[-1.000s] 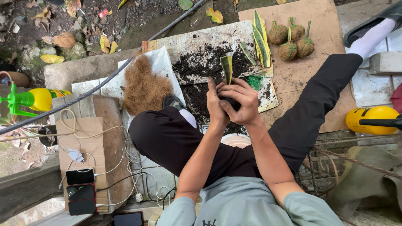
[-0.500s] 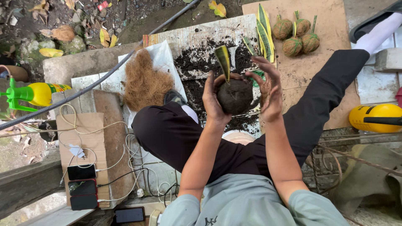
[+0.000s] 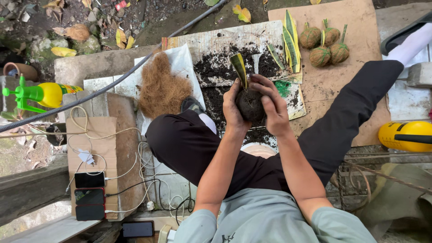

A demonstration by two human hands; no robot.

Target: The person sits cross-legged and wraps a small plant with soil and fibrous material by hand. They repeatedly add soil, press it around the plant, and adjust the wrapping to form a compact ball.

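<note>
Two hands cupped around one dark soil ball with a striped leaf.

The soil ball [image 3: 249,104] is clasped between the left hand [image 3: 232,105] and the right hand [image 3: 272,108], above a white sheet [image 3: 225,45] strewn with loose soil. Coconut fibre [image 3: 162,87] is heaped just left; three wrapped balls [image 3: 324,45] are set on cardboard [image 3: 360,27]. A yellow spray bottle [image 3: 47,93] is seen far left.

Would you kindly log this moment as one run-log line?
left hand: cups soil ball | right hand: cups soil ball | soil ball: striped leaf upright | nearby: coconut fibre
</note>
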